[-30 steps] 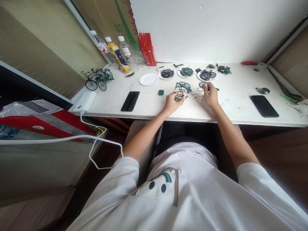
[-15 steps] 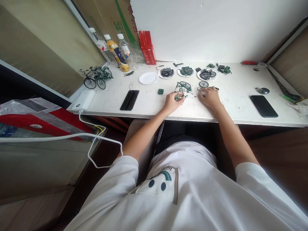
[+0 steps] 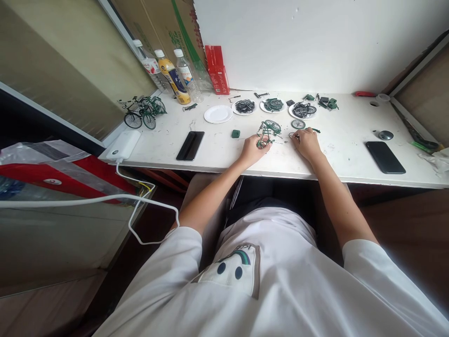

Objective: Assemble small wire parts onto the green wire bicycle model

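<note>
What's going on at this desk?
A person's left hand holds a green model bicycle. The right hand is down at the white tabletop, just nearer than a loose wheel; what its fingertips hold, if anything, can't be made out. Farther back, plates hold more parts.

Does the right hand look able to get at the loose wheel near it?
Probably yes: the loose wheel lies just beyond the right hand, and I see no obstacle blocking the way.
</note>
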The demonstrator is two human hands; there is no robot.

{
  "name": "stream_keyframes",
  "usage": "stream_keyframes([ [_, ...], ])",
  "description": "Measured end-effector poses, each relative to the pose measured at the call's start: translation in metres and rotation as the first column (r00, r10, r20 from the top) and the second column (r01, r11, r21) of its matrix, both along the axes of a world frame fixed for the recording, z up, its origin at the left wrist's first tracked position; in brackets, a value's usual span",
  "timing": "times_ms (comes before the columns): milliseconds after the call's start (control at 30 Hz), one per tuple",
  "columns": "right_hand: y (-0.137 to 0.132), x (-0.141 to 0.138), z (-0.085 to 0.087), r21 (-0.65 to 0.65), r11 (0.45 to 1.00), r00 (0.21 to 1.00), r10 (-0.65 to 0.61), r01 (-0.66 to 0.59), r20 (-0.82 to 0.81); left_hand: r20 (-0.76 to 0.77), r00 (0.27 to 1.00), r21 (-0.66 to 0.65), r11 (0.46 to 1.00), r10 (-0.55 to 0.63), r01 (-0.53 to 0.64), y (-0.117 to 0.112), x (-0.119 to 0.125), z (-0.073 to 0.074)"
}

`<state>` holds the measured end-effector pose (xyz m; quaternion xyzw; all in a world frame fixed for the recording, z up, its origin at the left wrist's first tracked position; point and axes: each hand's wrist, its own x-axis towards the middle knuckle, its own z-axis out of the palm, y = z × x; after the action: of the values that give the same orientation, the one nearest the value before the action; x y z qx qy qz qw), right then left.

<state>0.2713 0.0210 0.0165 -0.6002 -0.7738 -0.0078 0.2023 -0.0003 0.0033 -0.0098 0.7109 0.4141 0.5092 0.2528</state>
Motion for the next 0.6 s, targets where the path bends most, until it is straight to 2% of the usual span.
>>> stream_keyframes([
  [200, -0.0002, -0.0016, 0.0004, -0.004, 1.0, 0.999, -0.029, 0.029, -0.016, 0.004, 1.0, 0.003, 1.0, -0.005, 0.005, -0.0009, 0.0001, 0.0007],
  [600, -0.0016, 0.0005, 0.0014, 0.046, 0.999, 1.0, 0.005, -0.004, -0.023, 0.002, 1.0, -0.011, 1.0, -0.017, 0.017, -0.001, 0.0005, 0.0011],
])
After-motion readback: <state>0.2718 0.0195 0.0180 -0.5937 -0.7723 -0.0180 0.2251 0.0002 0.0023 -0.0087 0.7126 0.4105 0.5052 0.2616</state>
